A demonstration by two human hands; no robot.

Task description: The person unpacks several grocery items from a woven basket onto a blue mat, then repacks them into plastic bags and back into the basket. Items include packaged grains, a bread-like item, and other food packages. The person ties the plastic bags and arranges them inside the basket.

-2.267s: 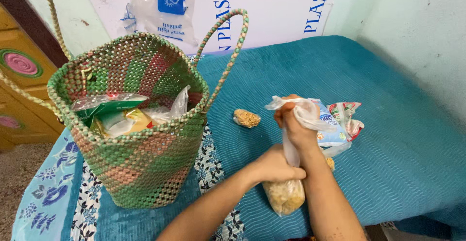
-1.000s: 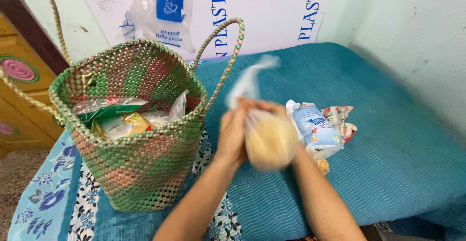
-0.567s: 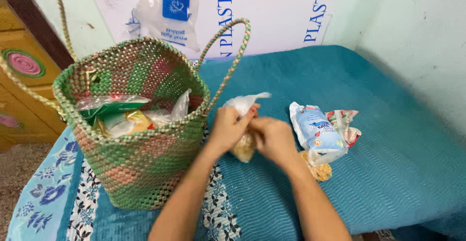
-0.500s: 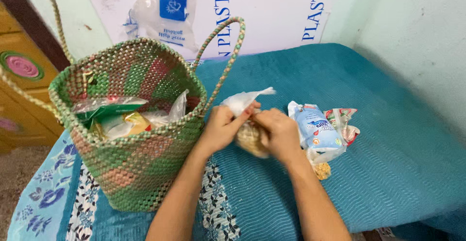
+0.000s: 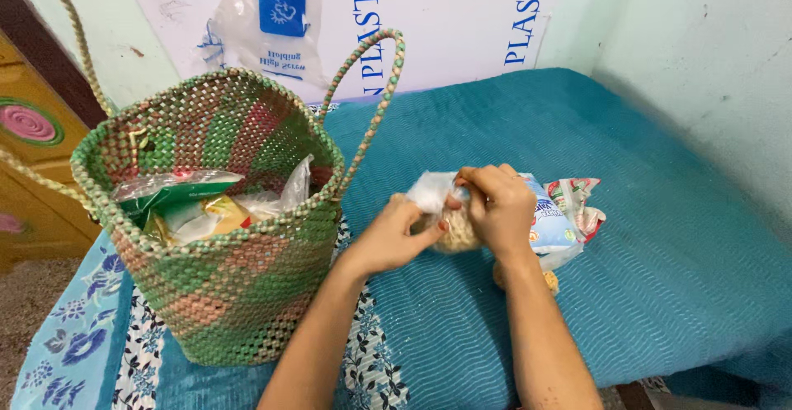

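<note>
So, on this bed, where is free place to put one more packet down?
Bare teal cover lies right of the blue-white packet, toward the wall, and behind both hands, up to the white board. It is crowded between the woven basket and the packets, where the hands hold a clear bag.

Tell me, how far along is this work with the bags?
Done: several packets already sit in the woven basket. In hand: the left hand and right hand pinch the neck of a clear bag of grains. Left: two packets lie on the teal cover.
</note>
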